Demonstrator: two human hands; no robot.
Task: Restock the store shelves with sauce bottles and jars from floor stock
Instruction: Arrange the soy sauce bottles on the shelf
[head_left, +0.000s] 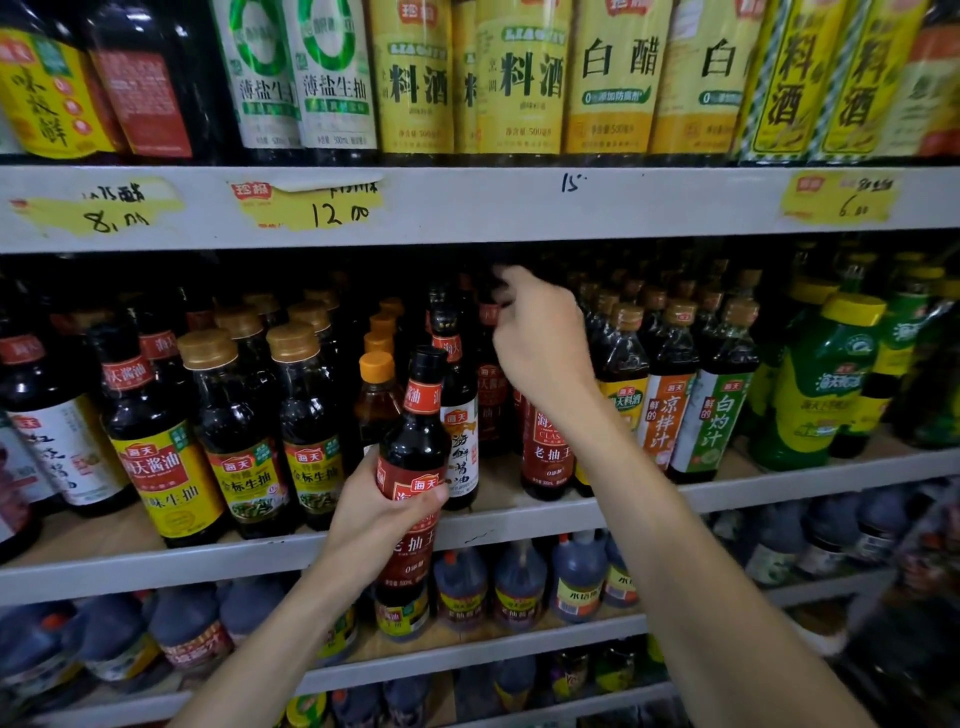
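Shows gold-capped bottles (234, 415) standing on the shelf (104, 571) at middle left. Grips a red-label bottle (415, 447) round its belly with the left hand (379, 514) at centre, tilted, neck up, just before the shelf edge. Reaches in with the right hand (540, 353) right of centre, fingers (506, 296) curled among dark bottle necks (449, 322); cannot tell whether gripping one.

We read 料酒 on the yellow-label bottle (519, 83) and 白醋 on the vinegar bottle (615, 83). A price tag (311, 205) on the shelf edge (467, 228) says 12.00. The dark bottle (415, 441) in our left hand (374, 514) shows 海天.
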